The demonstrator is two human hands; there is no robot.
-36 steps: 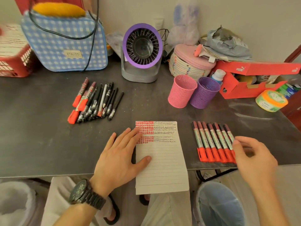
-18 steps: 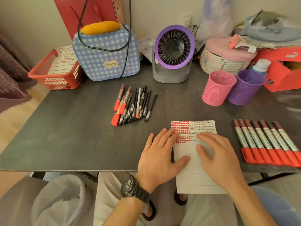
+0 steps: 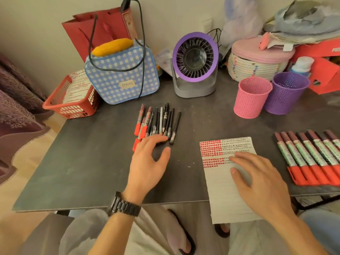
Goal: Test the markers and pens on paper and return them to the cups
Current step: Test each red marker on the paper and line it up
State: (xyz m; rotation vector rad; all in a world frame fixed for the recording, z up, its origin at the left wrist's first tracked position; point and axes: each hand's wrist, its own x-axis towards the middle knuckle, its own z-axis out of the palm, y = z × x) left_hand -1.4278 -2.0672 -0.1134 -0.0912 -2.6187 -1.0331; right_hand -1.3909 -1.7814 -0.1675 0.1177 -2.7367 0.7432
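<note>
In the head view, a lined white sheet of paper (image 3: 220, 192) is seen lying on a dark grey table top (image 3: 82, 162), its near end overhanging the table edge; its far part is covered with red dabs on the left and rows of black scribbles on the right. The right hand (image 3: 257, 177) is laid flat on this sheet, fingers relaxed and spread, with nothing grasped. To the left of the sheet, the left hand (image 3: 149, 162), a dark wristwatch (image 3: 125, 205) worn at the wrist, is stretched out with fingers loosely extended. Its blurred fingertips are placed over the near ends of a loose bunch of black pens and red-capped markers (image 3: 161, 122), and no pen is seen gripped; whether the tips touch them cannot be told. That bunch is found left of and beyond the sheet. Just to the right of the sheet, a tidy row of markers with red caps and green-printed barrels (image 3: 309, 159) is laid side by side. Beyond the sheet, a pink perforated cup (image 3: 253, 97) and a purple perforated cup (image 3: 287, 92) are stood upright, touching each other. Farther beyond the sheet, a grey desk fan with a purple ring (image 3: 195, 63) is placed, with a blue-and-white gingham bag (image 3: 121, 76) and a red plastic basket (image 3: 73, 105) set off to the left.
</note>
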